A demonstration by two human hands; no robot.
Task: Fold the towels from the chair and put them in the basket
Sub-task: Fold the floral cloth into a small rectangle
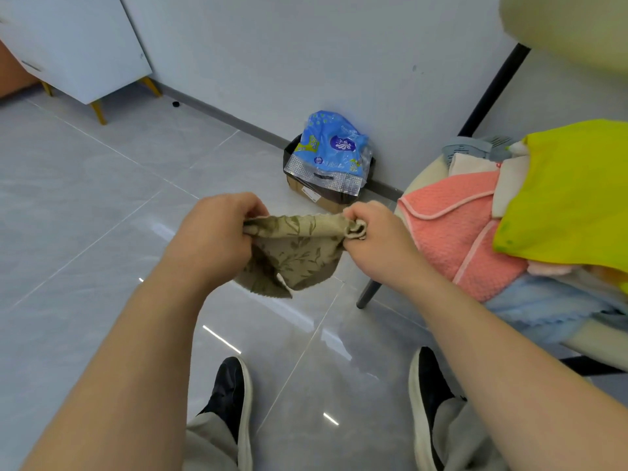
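Floor (88,212) open left and centre. Right side blocked: chair (421,180) stacked with towels (458,239). Ahead: box (306,192) with blue bag (331,147) against wall (272,45).

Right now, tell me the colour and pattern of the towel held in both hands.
Olive-tan towel with a darker leaf print, seen in the head view.

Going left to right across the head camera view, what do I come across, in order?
white cabinet → left hand → olive leaf-print towel → right hand → pink towel → yellow towel
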